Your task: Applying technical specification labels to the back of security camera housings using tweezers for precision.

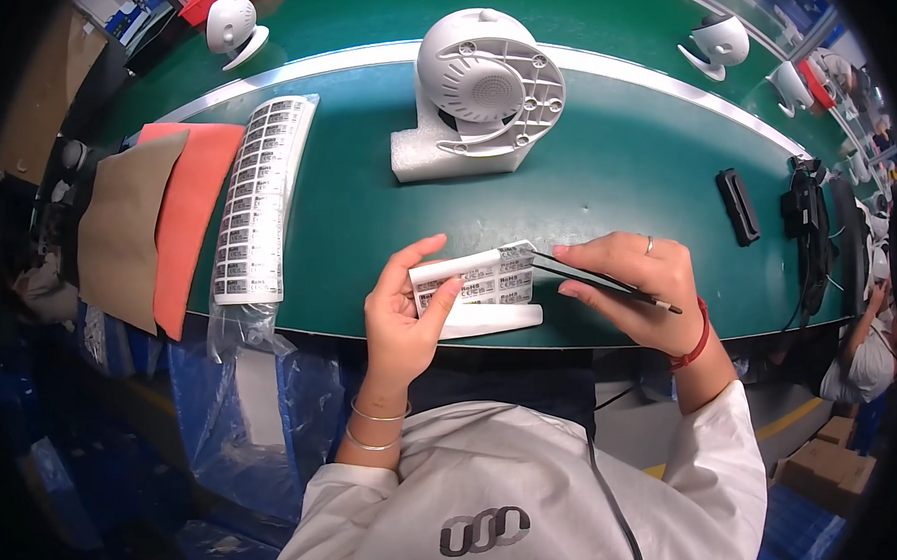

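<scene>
A small sheet of printed labels (477, 285), white with grey blocks and a curled lower edge, is pinched in my left hand (402, 317), the thumb lying across its face. In my right hand (634, 282) is a pair of dark tweezers (598, 275). Their tips touch the upper right corner of the label sheet. Beyond both hands a white device with a round speaker-like grille (483, 90) rests in a white foam block (410, 160), its ring-shaped base facing me.
On the left lie a long stack of label sheets (265, 203), an orange sheet (197, 206) and a brown sheet (131, 229). To the right are a black bar-shaped object (738, 207) and a black tool (806, 214). More white devices (232, 31) stand across the green table (356, 224).
</scene>
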A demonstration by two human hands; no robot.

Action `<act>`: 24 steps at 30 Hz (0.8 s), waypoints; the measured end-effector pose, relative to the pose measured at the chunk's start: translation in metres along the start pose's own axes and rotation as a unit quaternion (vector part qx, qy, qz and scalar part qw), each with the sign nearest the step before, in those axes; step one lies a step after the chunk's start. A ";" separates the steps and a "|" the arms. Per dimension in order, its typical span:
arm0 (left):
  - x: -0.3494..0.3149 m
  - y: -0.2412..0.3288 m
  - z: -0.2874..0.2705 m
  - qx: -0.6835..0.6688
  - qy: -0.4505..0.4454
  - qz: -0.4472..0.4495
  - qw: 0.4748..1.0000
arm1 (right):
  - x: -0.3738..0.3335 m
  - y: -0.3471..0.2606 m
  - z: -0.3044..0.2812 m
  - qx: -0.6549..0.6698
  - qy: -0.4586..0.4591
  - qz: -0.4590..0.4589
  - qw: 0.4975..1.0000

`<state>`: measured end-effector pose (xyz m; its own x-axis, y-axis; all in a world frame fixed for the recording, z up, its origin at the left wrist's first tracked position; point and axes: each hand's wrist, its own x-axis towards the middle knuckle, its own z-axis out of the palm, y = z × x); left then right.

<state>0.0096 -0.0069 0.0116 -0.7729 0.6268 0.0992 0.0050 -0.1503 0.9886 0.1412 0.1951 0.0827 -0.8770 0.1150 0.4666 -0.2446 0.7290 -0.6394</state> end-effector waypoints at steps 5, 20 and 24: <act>0.000 0.002 -0.010 0.032 -0.030 -0.002 0.999 | 0.012 0.005 -0.006 0.066 -0.002 0.070 0.995; 0.001 -0.006 -0.028 0.035 -0.054 0.008 0.998 | 0.057 0.051 0.020 -0.273 0.005 -0.252 0.928; 0.002 -0.008 -0.031 0.047 -0.065 0.017 0.997 | 0.061 0.056 0.021 -0.273 -0.004 -0.239 0.932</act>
<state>-0.0114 -0.0284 0.0006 -0.6830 0.7168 0.1400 0.0941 -0.1038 0.9901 0.0652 0.2286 0.0629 -0.7255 -0.3144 0.6122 -0.3636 0.9304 0.0469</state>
